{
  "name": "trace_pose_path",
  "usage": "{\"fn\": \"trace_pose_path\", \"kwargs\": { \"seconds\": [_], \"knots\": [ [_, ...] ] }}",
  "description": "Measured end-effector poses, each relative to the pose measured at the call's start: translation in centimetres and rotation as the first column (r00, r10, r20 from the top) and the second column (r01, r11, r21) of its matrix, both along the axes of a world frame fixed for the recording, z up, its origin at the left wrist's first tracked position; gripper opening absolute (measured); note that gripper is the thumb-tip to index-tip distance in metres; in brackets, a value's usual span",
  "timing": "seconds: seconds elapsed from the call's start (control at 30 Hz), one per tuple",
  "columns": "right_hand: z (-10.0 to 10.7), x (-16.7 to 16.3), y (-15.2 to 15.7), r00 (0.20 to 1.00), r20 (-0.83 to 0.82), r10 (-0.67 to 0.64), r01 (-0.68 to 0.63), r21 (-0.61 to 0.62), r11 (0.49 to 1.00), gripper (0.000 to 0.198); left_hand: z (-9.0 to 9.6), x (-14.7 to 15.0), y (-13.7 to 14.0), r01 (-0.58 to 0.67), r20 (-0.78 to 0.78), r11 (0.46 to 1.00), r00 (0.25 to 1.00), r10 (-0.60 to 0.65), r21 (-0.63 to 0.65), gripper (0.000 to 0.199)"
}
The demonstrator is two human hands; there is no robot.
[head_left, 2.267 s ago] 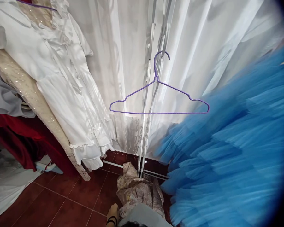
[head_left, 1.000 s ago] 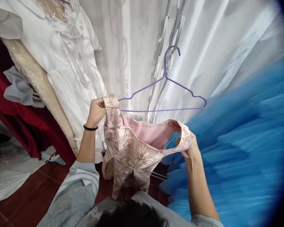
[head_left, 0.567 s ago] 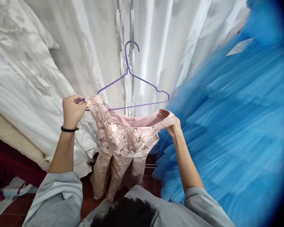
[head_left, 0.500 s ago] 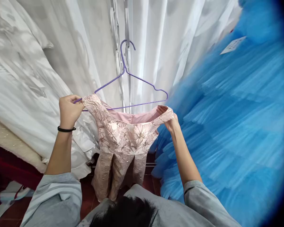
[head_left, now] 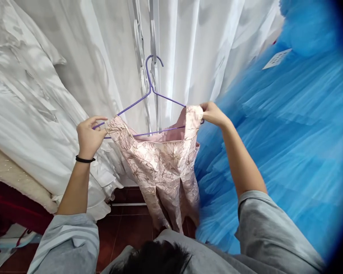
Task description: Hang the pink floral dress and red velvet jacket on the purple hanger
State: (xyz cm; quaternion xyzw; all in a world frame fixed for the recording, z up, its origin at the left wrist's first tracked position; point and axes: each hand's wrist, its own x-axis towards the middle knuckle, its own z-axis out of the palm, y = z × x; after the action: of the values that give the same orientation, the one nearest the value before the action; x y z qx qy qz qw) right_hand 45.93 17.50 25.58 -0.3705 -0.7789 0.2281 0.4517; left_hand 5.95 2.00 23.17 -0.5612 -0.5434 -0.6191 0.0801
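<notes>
A pink brocade dress (head_left: 167, 163) with a metallic floral pattern hangs on a purple hanger (head_left: 135, 102). Both of its shoulder straps now loop over the hanger's arms. My left hand (head_left: 90, 135), with a black band at the wrist, is closed at the hanger's left end and the edge of the left strap. At the other end, my right hand (head_left: 214, 113) pinches the outer edge of the right strap, covering most of the hanger's right tip. The hanger's hook (head_left: 154, 61) points up, in front of pale metal rails.
Layered white gowns (head_left: 25, 83) crowd the left side. A large blue tulle gown (head_left: 280, 140) with a white tag (head_left: 277, 59) fills the right. White drapes (head_left: 185, 49) hang behind, above a dark red tiled floor (head_left: 125, 232).
My right hand has risen and brought the right strap over the hanger's right arm. The dress skirt has swung right. The hanger sits slightly lower; my left hand keeps its grip.
</notes>
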Motion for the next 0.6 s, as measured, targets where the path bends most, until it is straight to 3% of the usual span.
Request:
{"fn": "trace_pose_path", "kwargs": {
  "seconds": [0.1, 0.2, 0.27, 0.37, 0.53, 0.6],
  "knots": [
    [2.2, -0.6, -2.2, 0.894, 0.426, -0.141, 0.128, 0.058, 0.990, 0.022, -0.3, -0.6, 0.5, 0.030, 0.002, 0.999, 1.000, -0.030, -0.019, 0.016],
    [3.4, -1.2, -4.9, 0.786, 0.597, -0.163, 0.190, 0.018, 0.982, 0.023, 0.1, -2.3, 1.4, 0.125, 0.006, 0.991, 0.992, -0.125, -0.039, 0.018],
    [3.6, -1.3, -6.5, 0.762, 0.633, -0.134, 0.183, -0.013, 0.983, 0.018, 0.5, -3.7, 2.0, 0.188, -0.027, 0.980, 0.981, -0.190, -0.070, 0.022],
    [3.1, -1.2, -8.0, 0.752, 0.642, -0.153, 0.179, 0.025, 0.984, 0.007, 0.7, -5.0, 2.8, 0.187, -0.073, 0.979, 0.978, -0.193, -0.083, 0.027],
    [0.5, 0.1, -9.2, 0.693, 0.619, -0.371, 0.221, 0.308, 0.926, 0.039, -0.7, -4.7, 3.2, 0.150, -0.147, 0.989, 0.978, -0.148, 0.006, 0.022],
    [-0.4, 0.4, -10.9, 0.715, 0.559, -0.419, 0.195, 0.417, 0.888, 0.049, -1.3, -4.1, 2.9, 0.122, -0.173, 0.990, 0.979, -0.108, 0.068, 0.019]
  ]
}}
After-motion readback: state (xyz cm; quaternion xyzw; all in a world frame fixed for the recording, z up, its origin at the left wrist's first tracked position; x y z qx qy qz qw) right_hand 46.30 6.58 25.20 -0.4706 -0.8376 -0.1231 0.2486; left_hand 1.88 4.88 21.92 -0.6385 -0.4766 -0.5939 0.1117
